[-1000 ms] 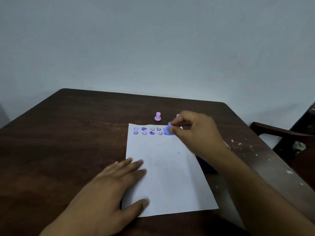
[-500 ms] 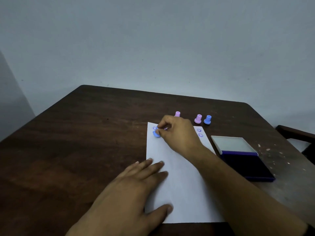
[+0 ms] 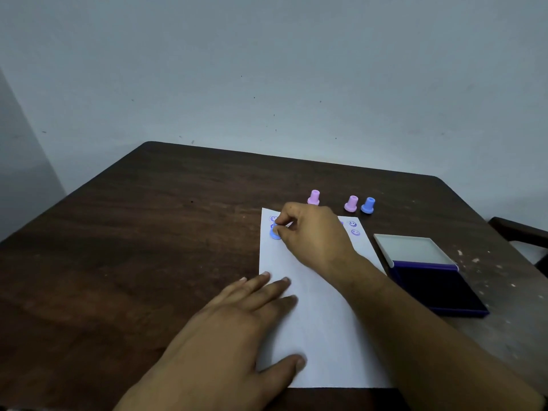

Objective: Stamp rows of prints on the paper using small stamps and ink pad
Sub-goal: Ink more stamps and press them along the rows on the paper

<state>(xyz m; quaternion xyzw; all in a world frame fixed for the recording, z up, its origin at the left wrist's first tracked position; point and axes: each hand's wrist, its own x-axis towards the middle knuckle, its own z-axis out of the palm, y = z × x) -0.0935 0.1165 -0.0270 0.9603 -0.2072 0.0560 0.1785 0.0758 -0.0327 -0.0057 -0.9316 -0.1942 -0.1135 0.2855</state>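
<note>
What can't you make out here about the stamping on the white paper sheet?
Head view, the only one:
- Middle prints on the white paper sheet: hidden by the right hand.
- Small blue plastic stamp: mostly covered by the fingertips; face unseen.
- Left-edge prints: too small to read.
- Paper's near left corner: under the left hand.

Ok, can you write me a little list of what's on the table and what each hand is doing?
right hand: pinches the blue stamp down on the paper's far left corner
left hand: flat on the paper, holding it
prints: smiley faces along the far edge, some hidden by the hand
spare stamps: pink stamp, second pink stamp, spare blue stamp, upright beyond the paper
ink pad: open, right of the paper
table: dark wood
</note>
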